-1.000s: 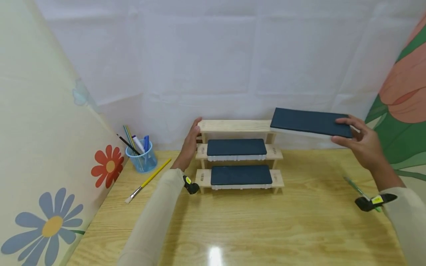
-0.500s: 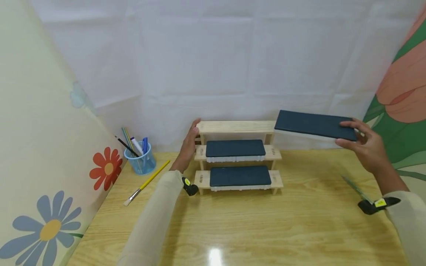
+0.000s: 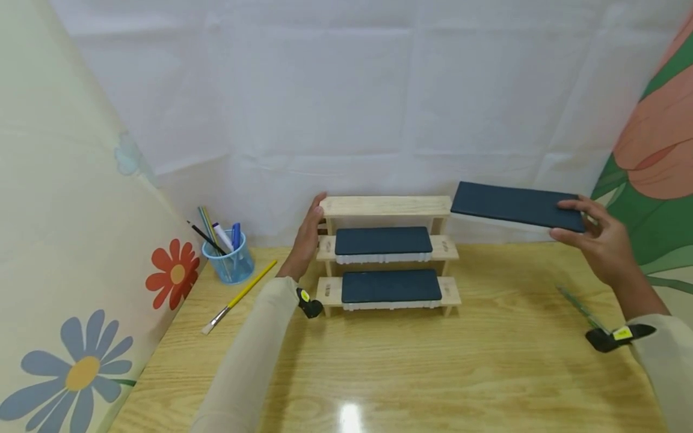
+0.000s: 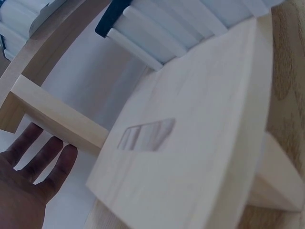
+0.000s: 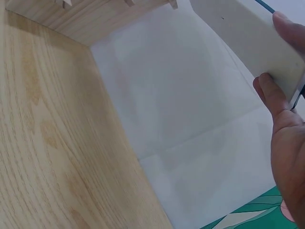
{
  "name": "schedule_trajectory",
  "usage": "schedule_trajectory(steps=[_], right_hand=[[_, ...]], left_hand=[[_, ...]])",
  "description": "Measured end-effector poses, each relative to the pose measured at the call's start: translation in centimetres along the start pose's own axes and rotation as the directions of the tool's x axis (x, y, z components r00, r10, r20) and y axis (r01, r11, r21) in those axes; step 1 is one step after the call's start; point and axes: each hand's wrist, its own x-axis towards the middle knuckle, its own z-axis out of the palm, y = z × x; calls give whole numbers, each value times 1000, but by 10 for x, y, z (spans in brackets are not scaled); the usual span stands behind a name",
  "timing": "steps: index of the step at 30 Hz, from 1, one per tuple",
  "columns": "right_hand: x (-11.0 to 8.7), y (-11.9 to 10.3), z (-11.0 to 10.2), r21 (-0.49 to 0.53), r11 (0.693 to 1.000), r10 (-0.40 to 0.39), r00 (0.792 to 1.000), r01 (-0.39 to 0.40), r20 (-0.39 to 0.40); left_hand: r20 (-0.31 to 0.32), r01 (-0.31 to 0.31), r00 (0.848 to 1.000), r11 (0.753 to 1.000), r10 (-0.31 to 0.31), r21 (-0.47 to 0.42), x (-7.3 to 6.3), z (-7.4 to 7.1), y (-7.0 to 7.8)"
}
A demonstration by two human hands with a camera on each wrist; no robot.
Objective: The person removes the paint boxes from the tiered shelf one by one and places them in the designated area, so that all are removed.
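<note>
A: Begin with the change over the last second.

B: Held case [image 3: 511,204], dark blue above and pale beneath: shifted a little to the right, away from the top tier of the wooden shelf [image 3: 385,205]. Overlapping the right end of that tier a second ago in the head view; now just beside it, with contact impossible to tell. Slanting down towards the right.

A: And the hands?

B: Well apart. Right hand [image 3: 602,245]: pinching the held case by its right end, up above the tabletop [image 3: 411,373]. Left hand [image 3: 307,239]: at the left end of the top tier, almost unchanged in place; in the left wrist view, with fingers nearly straight up against a post of the frame.

A: State the meaning for the work.

B: Judging by the drift, farther from the shelf than a second ago, and not at rest on any tier. Probable role of the left hand: steadying the frame. On the two tiers below, in place as before: middle case [image 3: 383,240] and lower case [image 3: 391,285], alike in dark tops and white ribbed sides.

A: Now brands, labels, writing.

B: None readable. On the left wrist mount [image 3: 310,304] and right wrist mount [image 3: 605,341], yellow labels with marks too small to decipher. On the dark tops, no visible lettering. Among the pens in the blue cup [image 3: 230,267], nothing legible. Near the tier's end in the left wrist view, a slot in the wood [image 4: 146,135], not print.
</note>
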Motion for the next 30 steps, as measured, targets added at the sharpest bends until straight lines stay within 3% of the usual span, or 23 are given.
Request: schedule_trajectory(steps=[11, 22, 30], right_hand=[[-5, 3, -2, -12, 999, 33, 999, -33, 29], [-10, 10, 0, -17, 1000, 7, 1000, -7, 12], [-10, 11, -1, -40, 998, 42, 999, -42, 21]], left_hand=[[8, -4, 1000, 1000, 4, -2, 0, 0, 0], [3, -1, 1000, 1000, 1, -7, 0, 0, -1], [38, 22, 999, 999, -21, -30, -9, 0, 23]])
